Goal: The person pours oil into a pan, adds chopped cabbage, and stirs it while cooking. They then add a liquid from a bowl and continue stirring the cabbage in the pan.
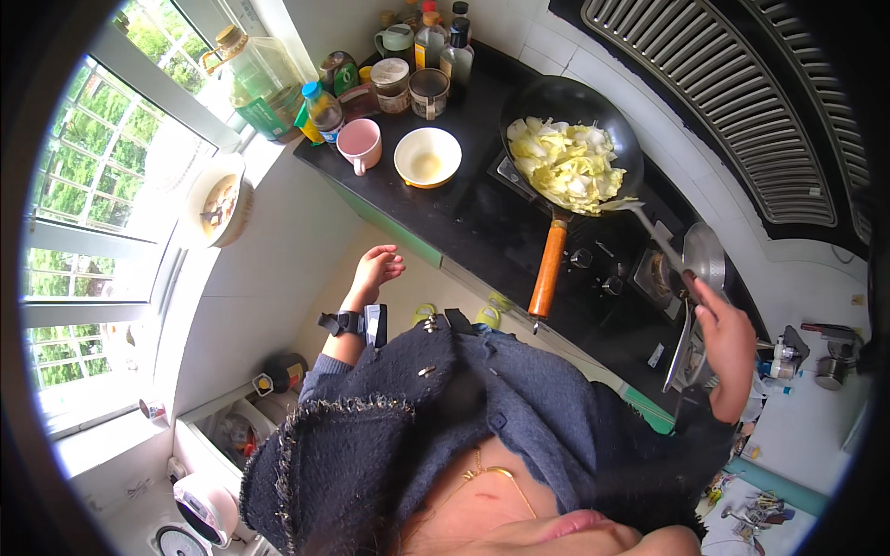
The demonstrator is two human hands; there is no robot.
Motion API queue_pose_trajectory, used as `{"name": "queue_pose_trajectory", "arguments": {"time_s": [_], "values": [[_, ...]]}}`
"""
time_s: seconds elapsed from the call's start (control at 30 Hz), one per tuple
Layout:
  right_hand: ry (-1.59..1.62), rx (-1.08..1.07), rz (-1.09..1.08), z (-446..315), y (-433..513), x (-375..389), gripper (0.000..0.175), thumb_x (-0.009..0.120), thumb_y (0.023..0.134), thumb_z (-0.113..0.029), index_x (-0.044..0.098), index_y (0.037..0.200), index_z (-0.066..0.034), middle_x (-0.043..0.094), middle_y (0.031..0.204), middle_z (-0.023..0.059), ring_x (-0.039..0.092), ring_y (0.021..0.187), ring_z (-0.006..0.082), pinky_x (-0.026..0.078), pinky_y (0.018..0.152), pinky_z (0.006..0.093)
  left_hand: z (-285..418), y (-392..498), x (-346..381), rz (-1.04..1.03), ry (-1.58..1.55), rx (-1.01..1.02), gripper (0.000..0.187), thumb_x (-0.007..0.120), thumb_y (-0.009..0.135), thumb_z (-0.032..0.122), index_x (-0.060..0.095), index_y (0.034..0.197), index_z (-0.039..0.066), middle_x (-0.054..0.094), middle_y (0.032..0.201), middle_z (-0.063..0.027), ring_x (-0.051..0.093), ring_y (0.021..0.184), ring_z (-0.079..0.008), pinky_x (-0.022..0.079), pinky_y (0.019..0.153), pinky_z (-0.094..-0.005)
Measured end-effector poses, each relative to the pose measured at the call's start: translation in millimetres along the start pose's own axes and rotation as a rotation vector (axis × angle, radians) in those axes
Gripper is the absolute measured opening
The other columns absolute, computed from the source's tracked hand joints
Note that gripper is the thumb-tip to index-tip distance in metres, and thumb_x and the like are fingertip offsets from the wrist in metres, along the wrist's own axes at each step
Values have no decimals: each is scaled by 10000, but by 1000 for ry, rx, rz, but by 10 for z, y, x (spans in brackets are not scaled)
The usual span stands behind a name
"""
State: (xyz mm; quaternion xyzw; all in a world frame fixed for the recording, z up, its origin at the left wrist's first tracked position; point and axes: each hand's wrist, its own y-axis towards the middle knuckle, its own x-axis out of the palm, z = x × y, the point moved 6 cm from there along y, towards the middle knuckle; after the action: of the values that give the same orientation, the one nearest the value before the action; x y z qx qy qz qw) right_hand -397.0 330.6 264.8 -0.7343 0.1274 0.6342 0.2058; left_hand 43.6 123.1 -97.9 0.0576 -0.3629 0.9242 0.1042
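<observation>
My right hand (726,337) grips the dark handle of a metal wok spatula (657,236). The spatula's blade reaches the near right rim of a black wok (626,142), beside the food. Chopped pale yellow-green cabbage (567,167) fills much of the wok, which sits on the left burner. Its wooden handle (548,267) points towards me over the counter's front edge, with neither hand on it. My left hand (379,269) hangs in the air in front of the counter, fingers loosely bent and apart, holding nothing.
Left of the wok stand a yellow-and-white bowl (427,156) and a pink mug (360,142). Several jars and bottles (431,45) crowd the back corner. On the windowsill are a large oil jug (268,90) and a bowl of food (222,205). The range hood (723,104) overhangs the stove.
</observation>
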Motion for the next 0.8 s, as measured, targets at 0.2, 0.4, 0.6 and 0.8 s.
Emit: {"name": "queue_pose_trajectory", "arguments": {"time_s": [0.2, 0.4, 0.6, 0.8], "values": [[109, -80, 72, -175, 224, 1077, 419, 573, 861, -238, 509, 1274, -275, 626, 793, 175, 600, 722, 382, 466, 622, 463, 86, 82, 275, -85, 55, 10, 270, 465, 891, 110, 507, 1150, 46, 599, 964, -79, 619, 844, -176, 515, 785, -291], [208, -34, 269, -262, 653, 1462, 396, 541, 891, -248, 502, 1284, -284, 634, 790, 138, 615, 716, 349, 476, 624, 441, 44, -5, 231, -77, 50, 7, 268, 467, 892, 112, 508, 1147, 43, 601, 960, -82, 621, 835, -182, 517, 783, -296], [233, -6, 272, -445, 1054, 1228, 378, 519, 900, -268, 501, 1277, -284, 639, 791, 159, 616, 749, 366, 478, 635, 455, -18, -94, 38, -1, 17, 8, 251, 473, 884, 96, 525, 1124, 41, 614, 931, -84, 631, 782, -169, 531, 734, -285], [78, -54, 123, -537, 1344, 1632, 424, 524, 887, -272, 458, 1305, -270, 636, 754, 169, 616, 736, 381, 482, 641, 487, -51, -68, 133, -40, 29, -2, 260, 472, 883, 95, 524, 1131, 39, 616, 935, -87, 632, 780, -171, 532, 728, -282]]}}
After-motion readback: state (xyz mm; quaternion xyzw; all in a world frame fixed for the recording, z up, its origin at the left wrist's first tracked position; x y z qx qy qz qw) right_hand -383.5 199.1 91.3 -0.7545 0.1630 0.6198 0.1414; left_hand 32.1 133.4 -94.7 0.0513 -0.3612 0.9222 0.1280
